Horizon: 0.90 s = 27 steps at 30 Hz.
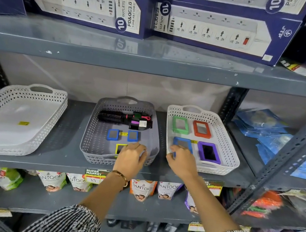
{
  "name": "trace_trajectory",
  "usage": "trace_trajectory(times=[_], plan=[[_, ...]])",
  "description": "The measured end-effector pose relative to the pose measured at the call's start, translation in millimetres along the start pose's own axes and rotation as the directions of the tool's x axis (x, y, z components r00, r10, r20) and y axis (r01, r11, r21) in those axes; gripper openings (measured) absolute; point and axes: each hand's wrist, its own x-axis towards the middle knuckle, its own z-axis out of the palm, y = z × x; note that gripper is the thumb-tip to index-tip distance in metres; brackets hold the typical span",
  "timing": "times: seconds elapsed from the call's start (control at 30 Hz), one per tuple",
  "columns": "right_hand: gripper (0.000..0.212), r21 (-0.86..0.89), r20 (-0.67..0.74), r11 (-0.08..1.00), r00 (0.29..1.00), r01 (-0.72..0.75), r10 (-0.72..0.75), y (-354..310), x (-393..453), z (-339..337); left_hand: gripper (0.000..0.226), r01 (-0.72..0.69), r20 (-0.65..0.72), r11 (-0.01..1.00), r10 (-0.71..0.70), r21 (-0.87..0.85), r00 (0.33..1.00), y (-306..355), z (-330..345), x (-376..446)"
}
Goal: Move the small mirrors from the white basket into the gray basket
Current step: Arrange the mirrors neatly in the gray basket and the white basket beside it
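Observation:
The gray basket [93, 125] stands mid-shelf and holds two blue-framed small mirrors [113, 134] [133, 136] and a yellow-framed mirror [120, 148]. My left hand [130, 158] lies over the yellow-framed mirror inside the gray basket, fingers curled on it. The white basket [230, 150] to the right holds a green-framed mirror [180, 124], an orange-framed mirror [202, 129], a purple-framed mirror [209, 152] and a blue-framed mirror [183, 143]. My right hand [181, 161] pinches the near edge of that blue-framed mirror.
A second white basket [39, 130] sits at the left of the shelf. Black hairbrushes [111, 117] fill the back of the gray basket. Blue packets [265, 125] lie at the right. Power-strip boxes [81, 5] stand on the shelf above, pouches [142, 188] below.

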Motion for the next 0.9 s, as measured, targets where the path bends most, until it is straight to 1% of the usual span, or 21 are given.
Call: trace_trajectory(times=[0.07,0.17,0.23,0.3,0.47,0.57,0.77,0.9], plan=[[0.020,-0.043,0.014,0.999,1.000,-0.005,0.006,1,-4,0,0.019,-0.008,0.015,1.000,0.008,0.003,1.000,-4,-3,-5],[0.024,-0.114,0.044,0.992,0.997,-0.059,0.064,-5,-10,1,0.025,-0.043,0.098,0.997,0.036,0.066,0.994,-12,-10,-11],[0.027,-0.141,0.067,0.986,0.992,-0.094,0.104,-5,-11,0,0.035,-0.059,0.158,0.993,0.042,0.102,0.987,-14,-12,-14],[0.029,-0.171,0.082,0.979,0.988,-0.115,0.131,-8,-12,-1,0.045,-0.059,0.184,0.992,0.038,0.110,0.982,-16,-17,-15],[0.023,-0.178,0.097,0.972,0.980,-0.153,0.172,-6,-13,-9,0.046,-0.025,0.168,0.989,0.000,0.146,0.986,-16,-22,-14],[0.024,-0.188,0.103,0.967,0.976,-0.172,0.193,0,-16,-11,0.047,0.000,0.154,0.989,-0.022,0.148,0.988,-18,-22,-15],[0.024,-0.189,0.106,0.969,0.977,-0.161,0.184,4,-15,-12,0.043,0.036,0.108,0.989,-0.051,0.141,0.993,-17,-20,-16],[0.027,-0.190,0.117,0.970,0.978,-0.151,0.175,6,-15,-12,0.045,0.084,0.089,0.985,-0.098,0.149,0.991,-17,-20,-17]])
